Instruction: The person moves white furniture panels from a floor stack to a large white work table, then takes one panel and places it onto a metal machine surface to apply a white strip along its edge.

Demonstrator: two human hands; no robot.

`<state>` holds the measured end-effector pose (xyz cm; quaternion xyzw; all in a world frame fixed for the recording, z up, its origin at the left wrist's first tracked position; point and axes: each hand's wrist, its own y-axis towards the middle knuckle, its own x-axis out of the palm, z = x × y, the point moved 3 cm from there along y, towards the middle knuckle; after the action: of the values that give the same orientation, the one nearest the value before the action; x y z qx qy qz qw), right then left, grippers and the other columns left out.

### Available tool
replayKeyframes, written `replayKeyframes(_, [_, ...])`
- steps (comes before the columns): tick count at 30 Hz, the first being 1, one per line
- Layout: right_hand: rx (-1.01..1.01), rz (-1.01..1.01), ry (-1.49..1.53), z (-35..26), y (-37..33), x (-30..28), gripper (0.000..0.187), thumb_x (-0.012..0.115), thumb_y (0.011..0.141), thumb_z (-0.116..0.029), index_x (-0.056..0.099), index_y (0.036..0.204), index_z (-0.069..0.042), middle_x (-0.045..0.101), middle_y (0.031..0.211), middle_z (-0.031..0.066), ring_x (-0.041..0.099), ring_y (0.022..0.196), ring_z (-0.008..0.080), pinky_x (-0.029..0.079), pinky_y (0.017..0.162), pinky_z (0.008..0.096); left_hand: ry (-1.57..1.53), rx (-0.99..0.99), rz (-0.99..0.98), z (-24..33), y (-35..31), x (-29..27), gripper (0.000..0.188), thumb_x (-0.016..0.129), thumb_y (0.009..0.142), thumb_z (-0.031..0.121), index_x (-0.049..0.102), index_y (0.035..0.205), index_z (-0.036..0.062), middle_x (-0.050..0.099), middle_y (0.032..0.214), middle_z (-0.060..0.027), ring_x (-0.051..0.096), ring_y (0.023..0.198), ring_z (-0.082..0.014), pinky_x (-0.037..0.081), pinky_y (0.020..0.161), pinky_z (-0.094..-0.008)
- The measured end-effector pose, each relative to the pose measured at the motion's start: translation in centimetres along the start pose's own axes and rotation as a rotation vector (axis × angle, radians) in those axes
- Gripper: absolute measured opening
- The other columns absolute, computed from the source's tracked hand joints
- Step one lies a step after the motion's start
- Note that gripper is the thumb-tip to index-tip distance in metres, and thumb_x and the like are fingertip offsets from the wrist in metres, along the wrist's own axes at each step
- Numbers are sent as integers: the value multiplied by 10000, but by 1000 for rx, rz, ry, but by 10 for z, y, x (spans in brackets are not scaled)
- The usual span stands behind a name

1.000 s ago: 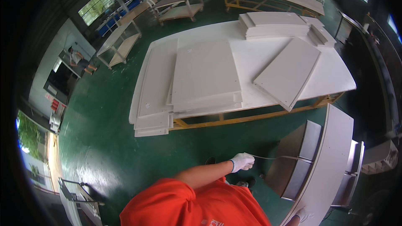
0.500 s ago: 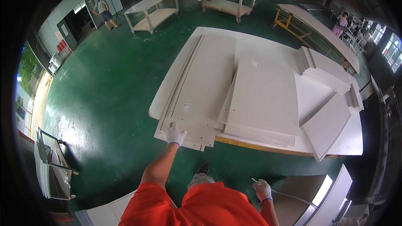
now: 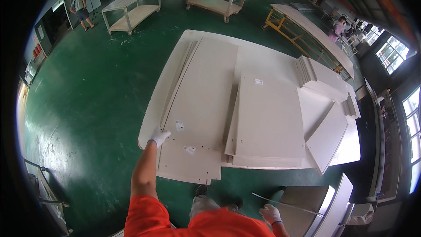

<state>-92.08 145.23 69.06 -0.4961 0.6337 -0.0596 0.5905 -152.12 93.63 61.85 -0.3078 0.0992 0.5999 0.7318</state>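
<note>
Our left hand (image 3: 159, 136) touches the left board pile (image 3: 199, 92) at its side (we can't tell if it grips). Two piles already lie here; ours pokes past the table (image 3: 263, 63) nearest us. Our right hand (image 3: 270, 213) curls; we can't tell around what.

Green floor (image 3: 87, 92), yellow-framed table (image 3: 313, 32)

Light: daylight, paned windows (image 3: 391, 54) at right overexposed | glare: green floor (image 3: 50, 127) left, tabletop (image 3: 351, 144) right corner | white panels (image 3: 201, 87): evenly lit | rim: black vignette, bowed edges | far background: soft
</note>
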Motion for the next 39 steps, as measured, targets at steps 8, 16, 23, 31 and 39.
replayKeyframes(8, [-331, -66, -51, -181, -20, -13, 547, 741, 888, -406, 692, 1217, 29, 737, 1161, 240, 726, 1087, 347, 566, 917, 404, 79, -63, 130, -7, 11, 1, 410, 791, 876, 373, 748, 956, -27, 757, 881, -199, 716, 803, -309, 533, 748, -453])
replayKeyframes(16, [-618, -9, -45, -304, 36, 40, 572, 678, 921, -423, 647, 1332, -26, 669, 1320, 240, 652, 1200, 412, 518, 1023, 461, 31, 117, 80, -71, 37, -5, 482, 725, 950, 374, 688, 1088, -87, 735, 990, -262, 718, 961, -367, 545, 849, -448])
replayKeyframes(23, [-611, -4, 38, -327, 34, 47, 589, 683, 924, -397, 610, 1368, -17, 658, 1326, 239, 651, 1197, 414, 516, 1021, 460, 213, 338, 139, -35, 33, 12, 381, 628, 993, 298, 682, 958, -78, 712, 901, -279, 678, 828, -432, 511, 774, -510])
replayKeyframes(31, [-628, 303, -21, -362, 56, 64, 780, 710, 913, -431, 446, 1513, -9, 504, 1508, 222, 518, 1364, 425, 452, 1109, 501, 166, 213, 89, -33, 7, -12, 418, 612, 1004, 306, 679, 937, -101, 695, 878, -307, 670, 840, -469, 503, 785, -529])
replayKeyframes(39, [-192, 29, 81, -330, 59, 81, 901, 715, 881, -561, 437, 1513, 18, 593, 1415, 270, 637, 1237, 430, 514, 1049, 463, 163, 71, -9, -40, -190, -23, 365, 612, 993, 272, 642, 933, -88, 676, 863, -281, 690, 824, -362, 522, 737, -497])
